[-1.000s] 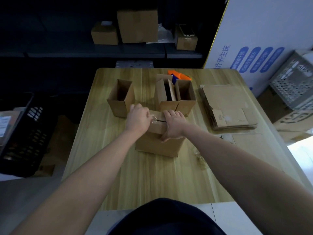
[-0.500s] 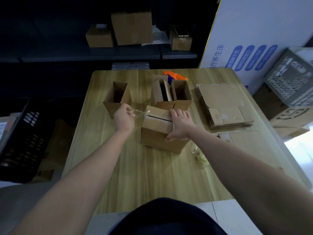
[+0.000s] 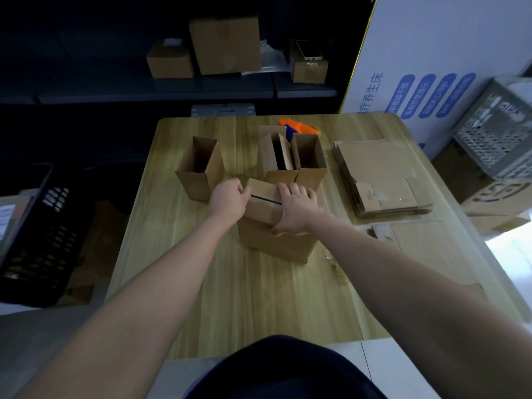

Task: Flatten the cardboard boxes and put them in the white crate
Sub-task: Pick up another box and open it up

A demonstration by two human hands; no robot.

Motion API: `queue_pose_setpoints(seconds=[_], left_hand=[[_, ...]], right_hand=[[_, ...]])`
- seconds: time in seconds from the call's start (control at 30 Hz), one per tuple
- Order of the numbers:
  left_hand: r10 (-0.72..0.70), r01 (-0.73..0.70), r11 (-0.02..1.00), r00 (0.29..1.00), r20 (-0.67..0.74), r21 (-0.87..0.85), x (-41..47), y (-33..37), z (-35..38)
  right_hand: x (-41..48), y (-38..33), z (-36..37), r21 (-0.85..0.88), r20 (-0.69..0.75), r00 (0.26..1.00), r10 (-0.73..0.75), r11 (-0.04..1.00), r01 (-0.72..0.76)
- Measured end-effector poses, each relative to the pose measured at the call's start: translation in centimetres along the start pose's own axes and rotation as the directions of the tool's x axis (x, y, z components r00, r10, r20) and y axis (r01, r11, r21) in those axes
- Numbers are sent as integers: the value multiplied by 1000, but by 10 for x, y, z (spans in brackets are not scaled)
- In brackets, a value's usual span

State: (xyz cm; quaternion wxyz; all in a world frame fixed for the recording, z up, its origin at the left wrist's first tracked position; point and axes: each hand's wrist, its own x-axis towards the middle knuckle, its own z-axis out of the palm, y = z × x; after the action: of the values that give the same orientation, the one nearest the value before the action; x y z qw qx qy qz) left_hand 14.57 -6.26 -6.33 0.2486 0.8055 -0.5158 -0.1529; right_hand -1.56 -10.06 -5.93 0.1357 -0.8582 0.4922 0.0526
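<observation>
The box (image 3: 276,243) stood closed near the middle of the desk (image 3: 230,298), a dark slit showing along its top seam. The right hand (image 3: 296,208) lay flat on the top, fingers spread and straight, thumb down over the front face. The left hand (image 3: 227,198) was at the left end of the top with its fingers curled in against the flap. Whether they pinched anything could not be told.

Just behind stood two open boxes side by side (image 3: 309,165), touching each other. A third open box (image 3: 200,168) stood apart to the left. An orange tool (image 3: 299,128) lay behind the pair. On the right part of the desk lay a stack of flattened boxes (image 3: 380,174).

Off the desk to the right, the white crate (image 3: 495,139) sat tilted on cardboard. A black crate (image 3: 37,234) was on the floor to the left. Closed boxes (image 3: 226,44) stood on a dark shelf behind the desk.
</observation>
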Motion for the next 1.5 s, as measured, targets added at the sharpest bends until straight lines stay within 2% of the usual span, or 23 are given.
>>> queue_pose_setpoints(seconds=[0.07, 0.1, 0.17, 0.2, 0.23, 0.27, 0.37, 0.47, 0.63, 0.8, 0.93, 1.07, 1.17, 1.23, 1.3, 1.37, 1.4, 1.43, 1.5], left_hand=[[-74, 62, 976, 996, -49, -209, 3, 1, -2], [-154, 126, 924, 987, -50, -361, 5, 5, -3], [-371, 278, 702, 929, -2, -655, 10, 13, -4], [-459, 330, 590, 888, 31, -737, 14, 15, -5], [-504, 362, 532, 862, 57, -766, 16, 17, -5], [-508, 375, 528, 858, 70, -762, 17, 18, -3], [-458, 364, 562, 885, 87, -743, 13, 24, 11], [-361, 322, 621, 927, 104, -715, 0, 43, 38], [-34, 162, 780, 976, 216, -605, -34, 87, 95], [195, -81, 928, 938, 288, -364, -71, 101, 147], [156, -48, 956, 918, 364, -289, -89, 110, 175], [219, -132, 970, 839, 498, -203, -101, 113, 197], [205, -159, 979, 788, 581, -129, -104, 111, 202], [154, -50, 983, 756, 636, -178, -103, 109, 199], [75, 184, 935, 735, 674, -304, -101, 110, 192], [-25, 462, 775, 704, 710, -431, -97, 109, 181], [-61, 552, 689, 690, 721, -470, -96, 107, 176], [-87, 596, 637, 685, 723, -489, -95, 104, 171], [-125, 619, 625, 682, 721, -477, -95, 98, 162]], right_hand=[[0, 5, -11, 16, -65, 997, -35, 999, 37], [-1, 10, -19, 18, -96, 994, -45, 999, 47], [-7, 25, -33, 45, -154, 988, -33, 998, 40], [-11, 36, -39, 75, -178, 984, -4, 997, 18], [-17, 48, -44, 99, -191, 981, 35, 995, -16], [-25, 61, -49, 107, -197, 977, 76, 993, -56], [-49, 100, -60, 136, -248, 942, 227, 971, -198], [-74, 129, -68, 214, -344, 862, 371, 925, -313], [-109, 160, -72, 286, -389, 789, 477, 876, -388], [-134, 181, -61, 269, -381, 763, 522, 852, -449], [-146, 194, -52, 264, -368, 762, 533, 846, -464], [-154, 205, -47, 277, -374, 760, 532, 846, -456], [-156, 210, -46, 282, -382, 764, 520, 853, -440], [-155, 208, -48, 290, -383, 771, 509, 859, -423], [-150, 201, -49, 297, -389, 782, 488, 869, -395], [-144, 189, -52, 289, -399, 805, 438, 894, -343], [-141, 183, -53, 291, -403, 820, 407, 906, -307], [-137, 178, -55, 296, -402, 835, 375, 916, -269], [-131, 167, -57, 301, -389, 864, 320, 930, -209]])
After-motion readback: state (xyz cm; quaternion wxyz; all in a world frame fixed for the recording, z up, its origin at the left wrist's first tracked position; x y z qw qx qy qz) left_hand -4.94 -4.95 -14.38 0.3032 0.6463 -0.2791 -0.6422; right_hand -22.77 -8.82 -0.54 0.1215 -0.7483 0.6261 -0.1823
